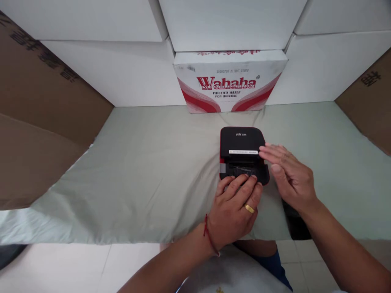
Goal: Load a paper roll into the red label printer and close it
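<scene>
A flat black device with red sides (pixel 242 140) lies on the cloth in front of me, a white label strip across its top. Its near part shows a recess with something dark and shiny in it, and a grey tab sits at the left. My left hand (pixel 236 203), with a gold ring and a red cord at the wrist, has its bent fingers over the device's near edge. The thumb is hidden. On the right, my right hand (pixel 290 175) has its fingers stretched out, the tips at the device's right side.
Behind the device stands a Wahaha water carton (pixel 227 87) against stacked white boxes (pixel 232 24). Brown cardboard (pixel 45 101) walls the left, and more cardboard (pixel 369 101) the right. A dark object (pixel 297 228) lies at the table's front edge, partly under my right wrist.
</scene>
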`<state>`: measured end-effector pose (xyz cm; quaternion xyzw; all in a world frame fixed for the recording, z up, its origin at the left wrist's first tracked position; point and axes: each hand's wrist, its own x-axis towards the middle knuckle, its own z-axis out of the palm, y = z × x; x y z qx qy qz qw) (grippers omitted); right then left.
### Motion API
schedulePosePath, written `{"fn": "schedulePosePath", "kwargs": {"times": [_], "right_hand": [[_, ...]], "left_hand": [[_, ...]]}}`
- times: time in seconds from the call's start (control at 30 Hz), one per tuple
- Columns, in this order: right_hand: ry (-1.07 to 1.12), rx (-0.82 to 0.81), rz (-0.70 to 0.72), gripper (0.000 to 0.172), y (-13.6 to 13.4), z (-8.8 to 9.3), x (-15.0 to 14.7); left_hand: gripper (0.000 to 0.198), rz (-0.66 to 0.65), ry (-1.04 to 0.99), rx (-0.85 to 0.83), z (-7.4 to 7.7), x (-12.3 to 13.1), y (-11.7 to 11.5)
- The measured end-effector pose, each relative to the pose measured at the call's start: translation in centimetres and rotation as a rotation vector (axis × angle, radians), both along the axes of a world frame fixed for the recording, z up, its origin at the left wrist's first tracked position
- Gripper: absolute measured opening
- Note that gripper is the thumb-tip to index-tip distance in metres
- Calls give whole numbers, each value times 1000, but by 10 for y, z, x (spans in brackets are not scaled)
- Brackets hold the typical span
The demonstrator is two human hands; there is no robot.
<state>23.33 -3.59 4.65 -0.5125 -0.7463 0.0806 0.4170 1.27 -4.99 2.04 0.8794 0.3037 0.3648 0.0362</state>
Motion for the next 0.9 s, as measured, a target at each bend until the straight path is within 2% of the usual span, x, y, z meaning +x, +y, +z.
{"fn": "schedulePosePath", "kwargs": {"times": [0.17,0.23,0.3,0.37,0.4,0.5,0.57,0.63,0.7,0.8,0.9], "right_hand": [[-35,29,-37,33,-4,-12,-2],[-26,22,-43,32,-2,-11,-4],[-5,15,-59,32,-1,-10,-5],[24,17,-72,33,0,-10,-7],[38,23,-72,33,0,-11,-7],[68,44,-63,34,0,-15,-6],[72,53,-49,36,-1,-18,-5],[73,62,-28,38,-1,-20,-4],[69,89,-8,39,-1,-23,-3],[67,125,11,38,0,-25,-3],[72,124,-11,36,2,-24,-5]], "left_hand": [[46,-60,-91,-62,10,-5,5],[49,-111,-201,-106,16,-15,18],[46,-63,-306,-211,18,-26,44],[39,9,-442,-437,14,-35,78],[43,-1,-527,-577,9,-39,97],[76,-207,-732,-932,-11,-40,144],[93,-346,-758,-1109,-24,-36,159],[104,-447,-758,-1231,-32,-29,160],[109,-497,-808,-1287,-35,-22,152],[105,-479,-930,-1264,-36,-16,135],[93,-432,-979,-1233,-37,-13,123]]}}
